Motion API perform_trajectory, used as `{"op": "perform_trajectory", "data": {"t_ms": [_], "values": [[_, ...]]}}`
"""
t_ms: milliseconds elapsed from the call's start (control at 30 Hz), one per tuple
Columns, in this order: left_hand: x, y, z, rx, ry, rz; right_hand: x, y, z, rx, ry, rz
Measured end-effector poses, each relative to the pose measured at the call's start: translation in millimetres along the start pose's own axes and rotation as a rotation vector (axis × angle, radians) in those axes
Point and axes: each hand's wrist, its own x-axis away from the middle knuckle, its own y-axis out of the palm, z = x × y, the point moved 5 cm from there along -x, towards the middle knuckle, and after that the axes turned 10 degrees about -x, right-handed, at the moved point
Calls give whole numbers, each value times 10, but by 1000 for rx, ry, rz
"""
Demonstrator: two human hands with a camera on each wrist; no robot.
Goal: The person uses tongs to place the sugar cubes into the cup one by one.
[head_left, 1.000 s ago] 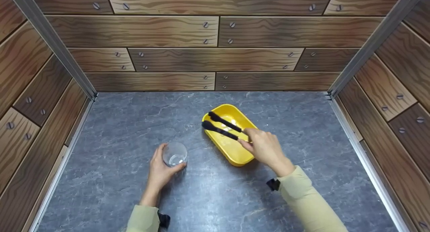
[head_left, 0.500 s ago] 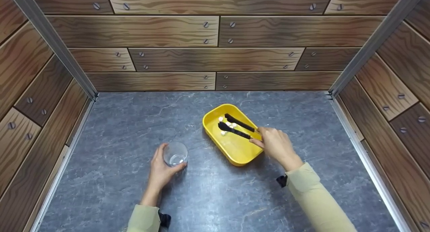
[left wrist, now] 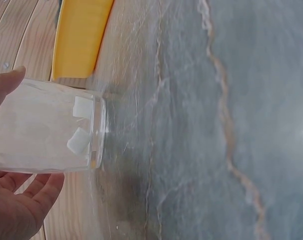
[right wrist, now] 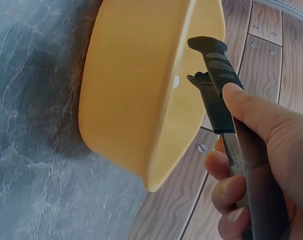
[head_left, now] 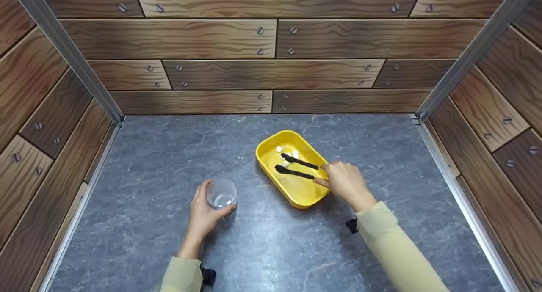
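My left hand (head_left: 204, 213) is wrapped round a clear plastic cup (head_left: 222, 193) that stands upright on the grey marbled surface. In the left wrist view, two white cubes (left wrist: 78, 141) lie at the bottom of the cup (left wrist: 36, 125). My right hand (head_left: 346, 183) grips black-tipped tongs (head_left: 296, 172) over a yellow tub (head_left: 304, 199), their two arms apart and nothing between the tips. Several small white cubes (head_left: 278, 149) lie at the tub's far end, partly hidden by the tongs. From the right wrist, thumb and fingers show curled round the tongs (right wrist: 251, 165).
Wood-patterned panels (head_left: 220, 74) wall the surface at the back and both sides. Metal rails (head_left: 465, 216) run along the side edges. The tub stands to the right of the cup, with a strip of grey surface (head_left: 250, 224) between them.
The tongs have drawn back to the right from the tub's far left rim, then dipped lower over the cubes, their arms spreading wider. The left hand and cup stay put.
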Motion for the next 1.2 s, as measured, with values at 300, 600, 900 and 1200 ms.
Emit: {"op": "perform_trajectory", "data": {"t_ms": [300, 600, 900, 1200], "values": [[-13, 5, -7, 0, -6, -1, -24, 68, -35, 39, -46, -13], [-14, 7, -3, 6, -8, -7, -27, 99, -35, 33, -39, -36], [-8, 9, -9, 9, -14, -10, -29, 141, -30, 44, -45, -41], [-1, 1, 0, 20, -9, -2, -22, 162, -39, 57, -48, -41]]}}
